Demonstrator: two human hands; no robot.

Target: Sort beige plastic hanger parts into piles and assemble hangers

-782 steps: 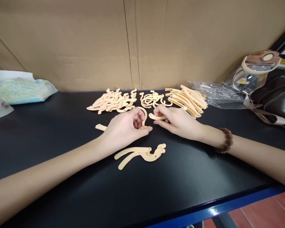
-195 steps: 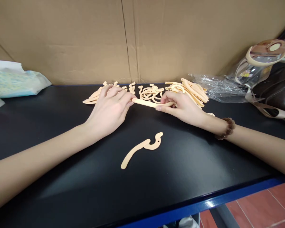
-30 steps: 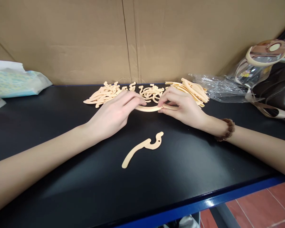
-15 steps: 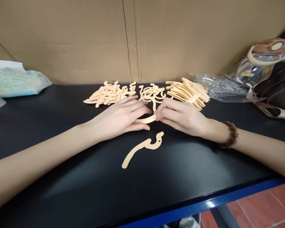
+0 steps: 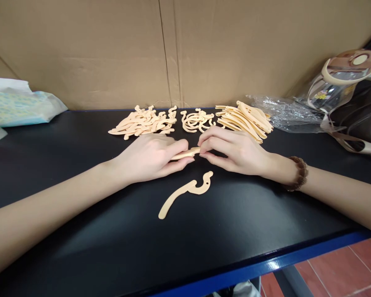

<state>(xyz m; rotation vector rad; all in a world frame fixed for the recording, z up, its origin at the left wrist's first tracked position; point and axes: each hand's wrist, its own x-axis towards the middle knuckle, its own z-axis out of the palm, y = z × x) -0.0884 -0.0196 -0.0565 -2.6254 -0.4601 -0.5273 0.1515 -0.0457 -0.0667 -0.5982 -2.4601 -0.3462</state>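
Observation:
Between my hands is a cream plastic clothes hanger (image 5: 185,154), seen mostly edge-on. My left hand (image 5: 156,156) has its fingers wrapped around its left part. At its right end, the thumb and fingers of my right hand (image 5: 231,149) pinch it, and they hide most of that side. In front of both hands lies a loose hanger arm with a curved piece (image 5: 181,194) joined to its right end, flat on the black table (image 5: 111,243).
Behind my hands are a pile of cream hanger arms (image 5: 142,121), several hooks (image 5: 196,120) and a stack of longer hanger pieces (image 5: 245,119). Clear plastic wrap (image 5: 292,113) and a bottle (image 5: 336,84) stand right. A tissue pack (image 5: 24,103) lies left. A cardboard wall (image 5: 111,53) closes the back.
The hanger has turned between my hands, so its upright curved part no longer shows. My left hand's fingers have curled in around it, and my right hand has shifted its grasp slightly.

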